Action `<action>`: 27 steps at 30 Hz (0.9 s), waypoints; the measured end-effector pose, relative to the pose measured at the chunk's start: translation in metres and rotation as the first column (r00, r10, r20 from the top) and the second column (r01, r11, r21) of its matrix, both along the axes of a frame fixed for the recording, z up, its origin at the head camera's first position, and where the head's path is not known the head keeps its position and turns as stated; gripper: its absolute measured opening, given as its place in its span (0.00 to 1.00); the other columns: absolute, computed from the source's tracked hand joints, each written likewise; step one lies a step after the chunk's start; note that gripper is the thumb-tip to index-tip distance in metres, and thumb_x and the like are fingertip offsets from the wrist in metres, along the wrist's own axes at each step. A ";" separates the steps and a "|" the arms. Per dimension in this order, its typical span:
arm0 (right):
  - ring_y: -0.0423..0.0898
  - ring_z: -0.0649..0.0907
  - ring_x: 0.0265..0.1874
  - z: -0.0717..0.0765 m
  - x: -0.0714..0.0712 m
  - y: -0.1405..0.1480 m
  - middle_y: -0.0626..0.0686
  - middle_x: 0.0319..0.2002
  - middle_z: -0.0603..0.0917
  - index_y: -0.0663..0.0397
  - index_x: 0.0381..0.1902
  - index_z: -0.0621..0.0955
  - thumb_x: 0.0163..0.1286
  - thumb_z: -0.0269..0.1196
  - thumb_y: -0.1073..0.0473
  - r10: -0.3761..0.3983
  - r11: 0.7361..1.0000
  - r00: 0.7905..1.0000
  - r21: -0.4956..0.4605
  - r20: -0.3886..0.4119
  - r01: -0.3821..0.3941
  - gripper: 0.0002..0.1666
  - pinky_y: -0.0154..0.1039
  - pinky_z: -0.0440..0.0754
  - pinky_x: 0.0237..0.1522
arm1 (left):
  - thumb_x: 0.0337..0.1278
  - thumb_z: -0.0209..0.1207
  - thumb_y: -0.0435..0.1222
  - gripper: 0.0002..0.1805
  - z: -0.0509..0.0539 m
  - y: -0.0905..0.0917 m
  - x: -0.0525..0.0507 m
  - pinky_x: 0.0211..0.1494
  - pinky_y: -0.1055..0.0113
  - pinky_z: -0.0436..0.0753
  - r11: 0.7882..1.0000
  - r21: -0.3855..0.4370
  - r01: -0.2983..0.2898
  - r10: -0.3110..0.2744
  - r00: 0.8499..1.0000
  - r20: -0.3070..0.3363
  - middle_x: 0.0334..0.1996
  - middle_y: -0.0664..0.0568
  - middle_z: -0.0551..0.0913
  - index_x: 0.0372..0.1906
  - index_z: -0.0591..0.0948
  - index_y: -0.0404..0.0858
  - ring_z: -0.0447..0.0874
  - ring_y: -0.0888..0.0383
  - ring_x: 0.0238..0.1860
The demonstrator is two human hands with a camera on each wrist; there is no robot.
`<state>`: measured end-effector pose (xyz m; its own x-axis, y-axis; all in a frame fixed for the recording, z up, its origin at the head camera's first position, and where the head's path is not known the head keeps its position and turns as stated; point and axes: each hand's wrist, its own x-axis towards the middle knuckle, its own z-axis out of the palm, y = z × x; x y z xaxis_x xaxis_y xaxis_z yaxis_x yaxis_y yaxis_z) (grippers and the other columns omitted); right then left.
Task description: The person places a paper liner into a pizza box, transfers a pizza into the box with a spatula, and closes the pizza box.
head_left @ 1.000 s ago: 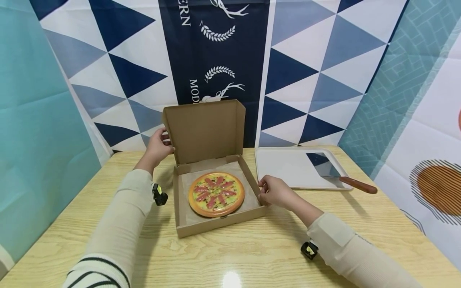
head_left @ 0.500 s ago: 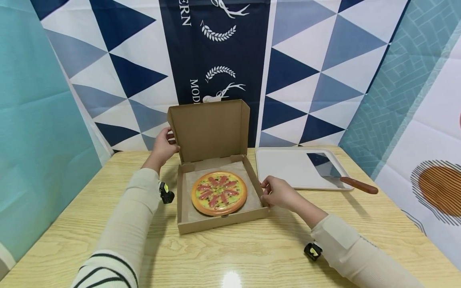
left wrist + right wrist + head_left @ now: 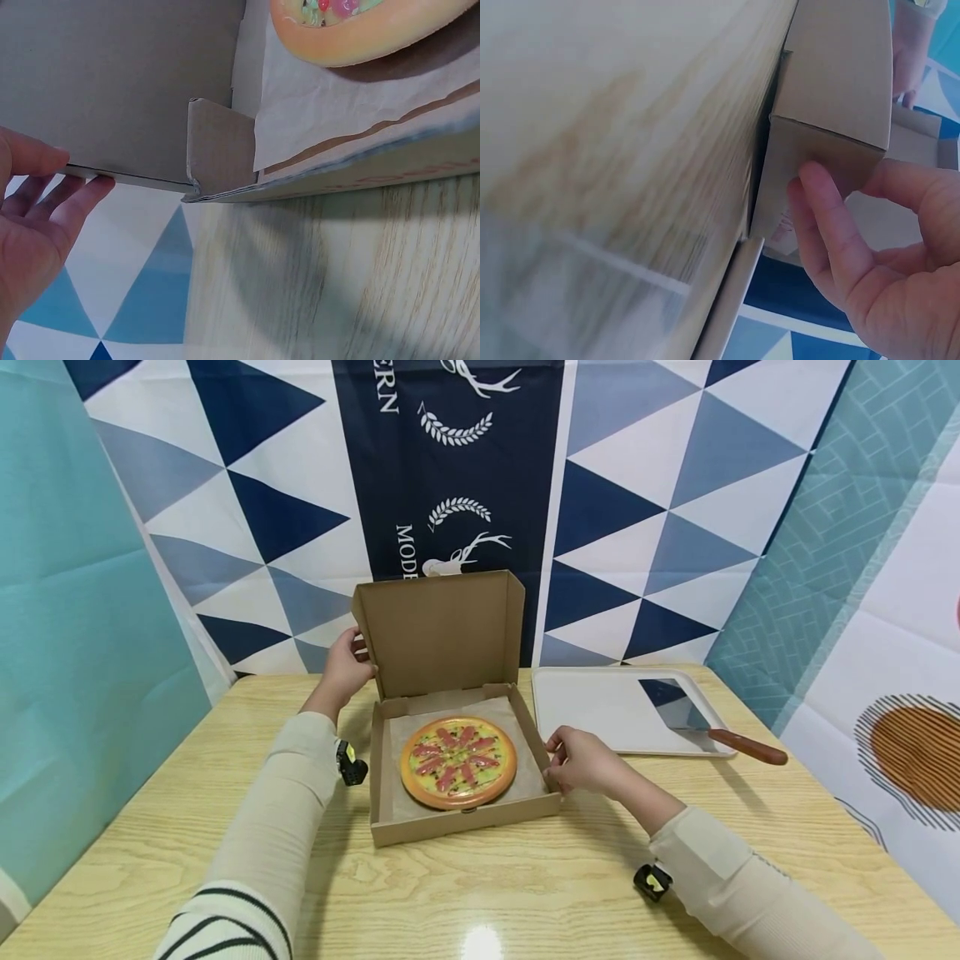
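A brown cardboard pizza box (image 3: 465, 828) stands on the table with its lid (image 3: 442, 635) raised upright. Inside, on a sheet of paper (image 3: 393, 760), lies a round pizza (image 3: 459, 762) with red strips on top. My left hand (image 3: 347, 670) grips the lid's left edge; in the left wrist view its thumb (image 3: 37, 156) is on the inner face and the fingers are behind. At the front right corner, my right hand (image 3: 588, 762) pinches the side wall. In the right wrist view, its fingers (image 3: 829, 202) lie against the wall's outside, the thumb over the top edge.
To the right of the box is a white tray (image 3: 592, 714). A flat metal blade (image 3: 675, 706) with a brown wooden handle (image 3: 746, 746) lies across it, the handle jutting past the rim. Patterned cloth (image 3: 607, 518) hangs behind the wooden table (image 3: 420, 893).
The box, with the pizza in it, has slid a little to the right and slightly back. Both hands have moved along with it, keeping their hold.
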<state>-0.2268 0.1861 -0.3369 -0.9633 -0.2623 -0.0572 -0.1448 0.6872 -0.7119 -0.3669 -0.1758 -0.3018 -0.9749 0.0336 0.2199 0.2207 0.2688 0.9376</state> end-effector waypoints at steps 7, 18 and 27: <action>0.47 0.82 0.19 0.002 -0.008 0.004 0.56 0.25 0.76 0.72 0.46 0.71 0.64 0.63 0.69 0.005 0.999 1.000 -0.040 0.020 -0.004 0.17 0.43 0.86 0.27 | 0.51 0.50 0.14 0.43 -0.001 0.002 0.000 0.56 0.51 0.77 0.999 -0.018 -0.027 0.027 1.000 0.003 0.66 0.35 0.68 0.75 0.57 0.35 0.69 0.42 0.65; 0.47 0.80 0.21 0.009 -0.047 0.005 0.57 0.28 0.77 0.73 0.47 0.72 0.64 0.63 0.66 -0.020 1.000 0.998 0.010 -0.059 0.020 0.18 0.40 0.85 0.24 | 0.52 0.49 0.16 0.37 -0.002 0.001 -0.002 0.57 0.51 0.78 0.995 -0.080 -0.055 0.054 0.998 -0.017 0.65 0.34 0.69 0.72 0.61 0.29 0.70 0.41 0.63; 0.50 0.84 0.24 0.016 -0.082 -0.005 0.60 0.32 0.84 0.70 0.44 0.76 0.63 0.64 0.64 -0.058 0.983 0.967 0.157 -0.247 0.099 0.16 0.42 0.82 0.30 | 0.52 0.47 0.16 0.37 -0.001 0.001 0.002 0.54 0.51 0.81 0.995 -0.091 -0.040 0.042 0.999 0.016 0.66 0.37 0.69 0.72 0.62 0.31 0.71 0.42 0.63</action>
